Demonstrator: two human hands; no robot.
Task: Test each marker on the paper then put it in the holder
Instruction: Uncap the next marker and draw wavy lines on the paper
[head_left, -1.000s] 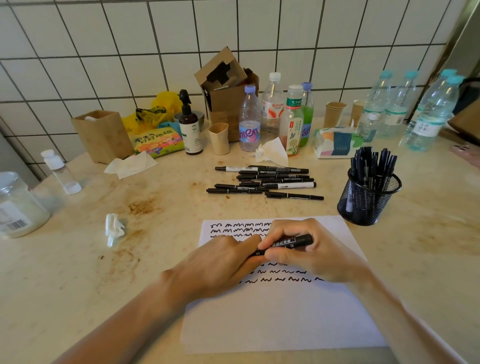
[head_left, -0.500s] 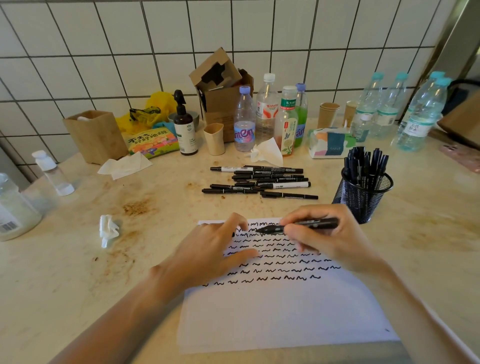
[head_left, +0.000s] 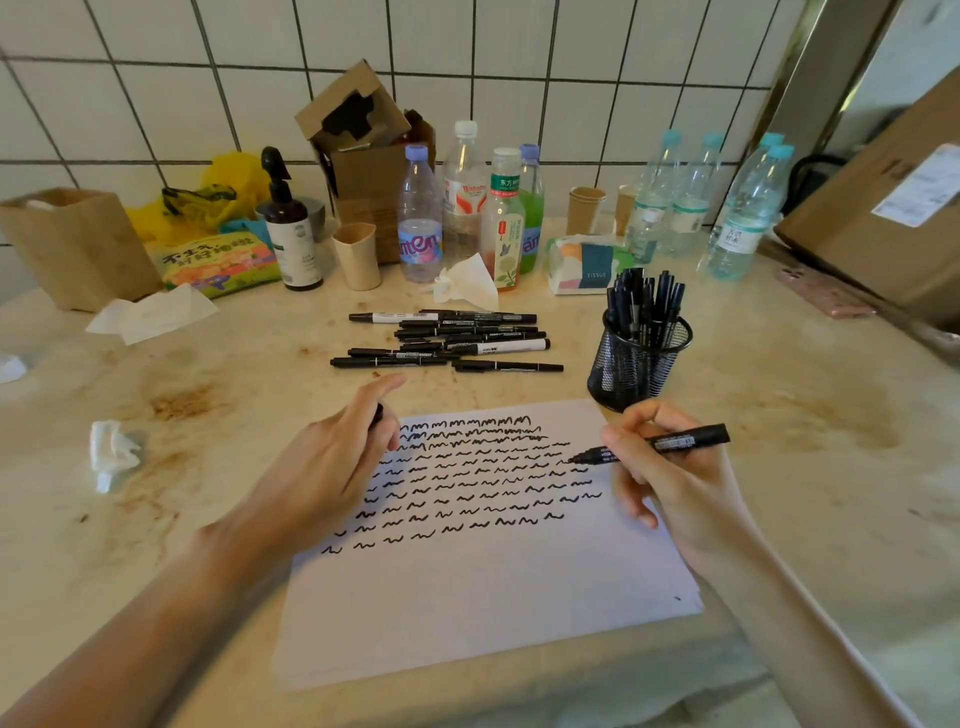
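Right hand (head_left: 670, 478) at right of centre, fingers closed round a black marker (head_left: 652, 448). Marker uncapped, long axis near level across the frame, tip pointing left and slightly down, at the right end of a scribble row on the paper (head_left: 483, 587); cannot tell whether touching. Butt end up and to the right, just below the holder (head_left: 638, 364).

Left hand (head_left: 332, 467) on the paper's upper left corner, forefinger stretched toward the upper right, other fingers curled on a small black cap (head_left: 378, 415), mostly hidden.

Paper in lower centre, upper half covered with rows of black squiggles.

Mesh holder right of centre, upright, packed with markers standing on end.

Loose markers (head_left: 447, 340) in a pile above the paper at centre, lying roughly left to right on the table (head_left: 218, 395).
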